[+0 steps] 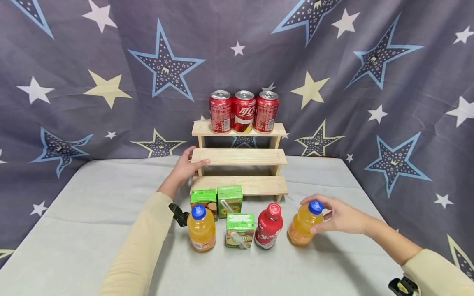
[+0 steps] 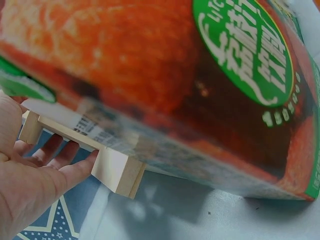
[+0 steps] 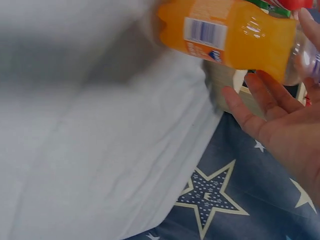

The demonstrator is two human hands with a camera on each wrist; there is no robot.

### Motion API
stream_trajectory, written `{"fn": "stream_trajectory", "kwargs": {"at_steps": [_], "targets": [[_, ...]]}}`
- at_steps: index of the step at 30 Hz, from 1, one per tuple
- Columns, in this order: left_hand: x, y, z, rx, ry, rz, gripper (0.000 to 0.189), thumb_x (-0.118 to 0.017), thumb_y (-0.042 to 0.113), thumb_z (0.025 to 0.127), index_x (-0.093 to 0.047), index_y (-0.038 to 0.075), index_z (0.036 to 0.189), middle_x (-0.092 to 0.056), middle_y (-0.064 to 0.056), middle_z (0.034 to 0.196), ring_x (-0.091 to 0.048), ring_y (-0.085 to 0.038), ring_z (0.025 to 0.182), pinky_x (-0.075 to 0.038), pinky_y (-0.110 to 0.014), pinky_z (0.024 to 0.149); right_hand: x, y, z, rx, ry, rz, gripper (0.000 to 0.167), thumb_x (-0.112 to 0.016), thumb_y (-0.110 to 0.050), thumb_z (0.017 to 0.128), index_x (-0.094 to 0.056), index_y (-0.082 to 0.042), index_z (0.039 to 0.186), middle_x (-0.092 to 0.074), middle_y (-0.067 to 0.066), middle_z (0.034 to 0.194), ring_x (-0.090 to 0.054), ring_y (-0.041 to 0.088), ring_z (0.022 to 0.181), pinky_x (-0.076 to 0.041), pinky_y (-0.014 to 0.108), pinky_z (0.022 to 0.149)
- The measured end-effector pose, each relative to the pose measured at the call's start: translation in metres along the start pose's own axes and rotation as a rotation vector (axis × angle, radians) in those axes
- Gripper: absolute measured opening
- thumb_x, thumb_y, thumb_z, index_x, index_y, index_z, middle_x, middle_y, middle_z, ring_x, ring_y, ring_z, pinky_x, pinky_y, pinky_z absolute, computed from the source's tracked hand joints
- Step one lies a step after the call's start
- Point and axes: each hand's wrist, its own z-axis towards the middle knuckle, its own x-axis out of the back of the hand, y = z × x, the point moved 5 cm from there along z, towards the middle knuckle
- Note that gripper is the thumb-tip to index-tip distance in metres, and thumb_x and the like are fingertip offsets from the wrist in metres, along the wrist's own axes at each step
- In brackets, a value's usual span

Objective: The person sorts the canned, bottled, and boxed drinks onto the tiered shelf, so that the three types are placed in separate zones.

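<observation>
Backdrop: dark grey-blue cloth printed with stars [image 1: 222, 45], hung behind a table under a pale grey cloth [image 1: 92, 218]. Clear plastic bottle of orange drink, blue cap [image 1: 301, 226], at the near right of the table. Right hand [image 1: 335, 214] has thumb and fingers curved round its upper part, just below the cap. Three-tier pale wooden stand [image 1: 240, 157] at far centre; left hand [image 1: 186, 166] grips the left end of its middle tier, thumb on top. Left of the held bottle, a red bottle with red cap [image 1: 267, 230]; next, a green drink carton with straw [image 1: 240, 230], then a second blue-capped orange bottle [image 1: 201, 233]. Two more green cartons [image 1: 229, 201] just before the bottom tier. Three red metal cans [image 1: 243, 113] line the top tier.
</observation>
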Motion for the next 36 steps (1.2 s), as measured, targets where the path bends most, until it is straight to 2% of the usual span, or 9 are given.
{"fn": "stream_trajectory", "kwargs": {"at_steps": [6, 12, 14, 16, 20, 23, 28, 36], "targets": [[0.0, 0.0, 0.0, -0.006, 0.003, -0.005, 0.091, -0.069, 0.025, 0.085, -0.008, 0.017, 0.151, -0.028, -0.023, 0.146, -0.048, -0.041, 0.12, -0.052, -0.048, 0.089, -0.005, 0.007, -0.002, 0.035, 0.022, 0.077, 0.067, -0.079, -0.016, 0.074, -0.045, -0.005, 0.131, -0.054, 0.017, 0.125, -0.055, -0.001, 0.103, -0.056, 0.028, 0.082], [-0.001, 0.001, -0.002, -0.011, 0.001, -0.018, 0.09, -0.069, 0.025, 0.085, -0.008, 0.017, 0.151, -0.028, -0.023, 0.146, -0.047, -0.041, 0.121, -0.05, -0.05, 0.091, -0.008, 0.009, -0.003, 0.033, 0.039, 0.149, 0.066, -0.077, -0.013, 0.075, -0.044, 0.0, 0.131, -0.057, -0.008, 0.119, -0.057, 0.003, 0.102, -0.056, 0.027, 0.082], [0.0, 0.001, -0.002, -0.011, 0.0, -0.016, 0.09, -0.068, 0.025, 0.085, -0.008, 0.017, 0.151, -0.027, -0.023, 0.146, -0.047, -0.041, 0.122, -0.05, -0.05, 0.092, -0.008, 0.009, -0.003, 0.021, 0.055, 0.157, 0.064, -0.077, -0.012, 0.076, -0.046, -0.001, 0.13, -0.058, -0.012, 0.117, -0.057, 0.004, 0.102, -0.056, 0.028, 0.081], [0.0, 0.002, -0.002, -0.01, -0.001, -0.014, 0.09, -0.068, 0.025, 0.085, -0.007, 0.017, 0.151, -0.027, -0.023, 0.146, -0.046, -0.041, 0.122, -0.049, -0.05, 0.093, -0.008, 0.009, -0.003, 0.011, 0.075, 0.153, 0.063, -0.077, -0.012, 0.076, -0.046, -0.002, 0.13, -0.059, -0.009, 0.118, -0.057, 0.004, 0.101, -0.056, 0.028, 0.081], [0.0, 0.003, -0.004, -0.01, -0.001, -0.01, 0.09, -0.068, 0.025, 0.086, -0.007, 0.017, 0.151, -0.027, -0.023, 0.147, -0.047, -0.041, 0.122, -0.049, -0.05, 0.094, -0.009, 0.009, -0.003, -0.015, 0.121, 0.151, 0.066, -0.077, -0.011, 0.075, -0.044, -0.003, 0.132, -0.057, 0.013, 0.124, -0.058, 0.001, 0.101, -0.057, 0.029, 0.079], [0.0, 0.003, -0.004, -0.009, -0.003, -0.015, 0.09, -0.068, 0.025, 0.085, -0.007, 0.016, 0.151, -0.027, -0.023, 0.146, -0.047, -0.041, 0.122, -0.049, -0.05, 0.093, -0.009, 0.01, -0.003, -0.041, 0.157, 0.165, 0.069, -0.078, -0.011, 0.074, -0.041, -0.001, 0.132, -0.053, 0.025, 0.125, -0.058, 0.0, 0.1, -0.057, 0.03, 0.079], [-0.001, 0.003, -0.003, -0.004, -0.01, -0.015, 0.09, -0.068, 0.025, 0.085, -0.007, 0.017, 0.151, -0.027, -0.023, 0.146, -0.047, -0.041, 0.122, -0.05, -0.05, 0.092, -0.007, 0.01, -0.005, -0.062, 0.205, 0.163, 0.068, -0.079, -0.011, 0.073, -0.041, 0.003, 0.128, -0.053, 0.023, 0.122, -0.059, 0.002, 0.097, -0.057, 0.029, 0.078], [-0.001, 0.003, -0.004, -0.009, -0.007, -0.017, 0.09, -0.068, 0.025, 0.085, -0.008, 0.016, 0.151, -0.027, -0.023, 0.146, -0.046, -0.042, 0.122, -0.049, -0.051, 0.093, 0.001, 0.0, -0.004, -0.047, 0.274, 0.103, 0.064, -0.079, -0.014, 0.074, -0.046, -0.001, 0.128, -0.057, 0.021, 0.121, -0.061, 0.001, 0.094, -0.057, 0.024, 0.076]]}}
